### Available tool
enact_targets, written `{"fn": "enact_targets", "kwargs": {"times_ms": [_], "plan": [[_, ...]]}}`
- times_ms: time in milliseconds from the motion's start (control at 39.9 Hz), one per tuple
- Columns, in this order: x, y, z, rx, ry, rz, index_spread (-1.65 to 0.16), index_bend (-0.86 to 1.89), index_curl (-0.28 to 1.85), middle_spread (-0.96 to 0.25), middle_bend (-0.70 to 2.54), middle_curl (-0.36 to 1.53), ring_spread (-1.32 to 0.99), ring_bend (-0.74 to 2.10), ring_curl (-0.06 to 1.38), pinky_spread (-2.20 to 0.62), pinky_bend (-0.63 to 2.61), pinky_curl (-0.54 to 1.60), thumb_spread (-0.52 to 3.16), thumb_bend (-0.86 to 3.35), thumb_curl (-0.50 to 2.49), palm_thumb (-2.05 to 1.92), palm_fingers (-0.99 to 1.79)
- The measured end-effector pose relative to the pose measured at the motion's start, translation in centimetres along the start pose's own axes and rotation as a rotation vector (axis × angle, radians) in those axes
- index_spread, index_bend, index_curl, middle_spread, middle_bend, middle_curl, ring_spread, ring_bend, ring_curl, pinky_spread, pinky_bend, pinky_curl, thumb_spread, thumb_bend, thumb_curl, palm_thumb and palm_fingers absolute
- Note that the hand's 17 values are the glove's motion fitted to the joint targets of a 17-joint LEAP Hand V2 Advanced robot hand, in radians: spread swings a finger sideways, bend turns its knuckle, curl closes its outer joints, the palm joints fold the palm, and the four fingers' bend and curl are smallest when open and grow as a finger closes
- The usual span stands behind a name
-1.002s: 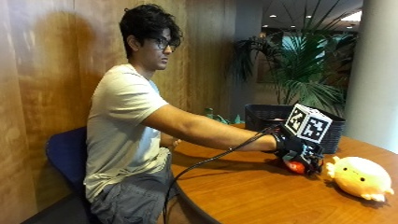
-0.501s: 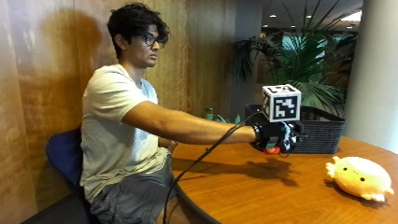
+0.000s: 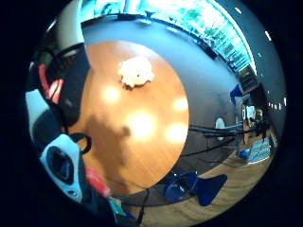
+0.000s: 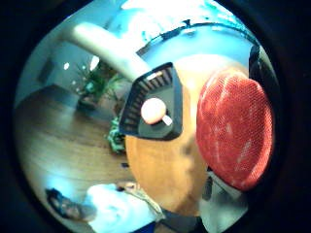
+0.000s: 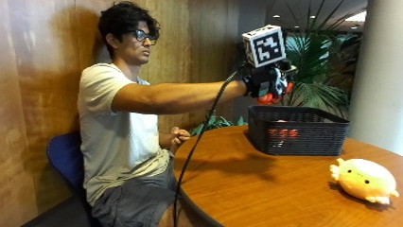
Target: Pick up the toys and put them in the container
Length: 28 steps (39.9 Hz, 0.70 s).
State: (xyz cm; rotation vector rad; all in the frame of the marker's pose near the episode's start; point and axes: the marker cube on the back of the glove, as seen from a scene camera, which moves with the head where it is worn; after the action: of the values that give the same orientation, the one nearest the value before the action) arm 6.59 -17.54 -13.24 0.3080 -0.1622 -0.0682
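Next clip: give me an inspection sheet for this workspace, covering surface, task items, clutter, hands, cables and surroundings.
Surface: round wooden table, glossy, with light reflections.
Job's things: black basket on the table, a pinkish-orange ball already inside; red mesh-textured toy in the gloved hand, raised above the basket; yellow plush toy lying on the table, apart from the basket.
Clutter: nothing seen.
Hands: right hand grips the red toy; bare left hand near the table edge, holding nothing.
Cables: one black cable hanging from the glove.
Surroundings: wood-panelled wall, potted palm, blue chair.
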Motion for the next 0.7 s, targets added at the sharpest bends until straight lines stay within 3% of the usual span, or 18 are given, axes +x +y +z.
{"fn": "enact_targets", "kwargs": {"times_ms": [351,702], "plan": [[-9.2,-5.9,-3.7,0.01,0.053,-0.098,-0.56,0.81,0.74,-0.37,1.16,0.88,-0.38,1.58,0.73,-0.43,1.29,0.59,0.56,0.26,1.07,0.75,1.01],[-17.6,-10.4,2.9,-0.086,0.055,-0.196,-0.6,0.82,0.97,-0.37,1.18,0.98,-0.36,1.63,0.73,-0.42,1.35,0.62,0.51,0.28,1.2,0.68,0.93]]}}
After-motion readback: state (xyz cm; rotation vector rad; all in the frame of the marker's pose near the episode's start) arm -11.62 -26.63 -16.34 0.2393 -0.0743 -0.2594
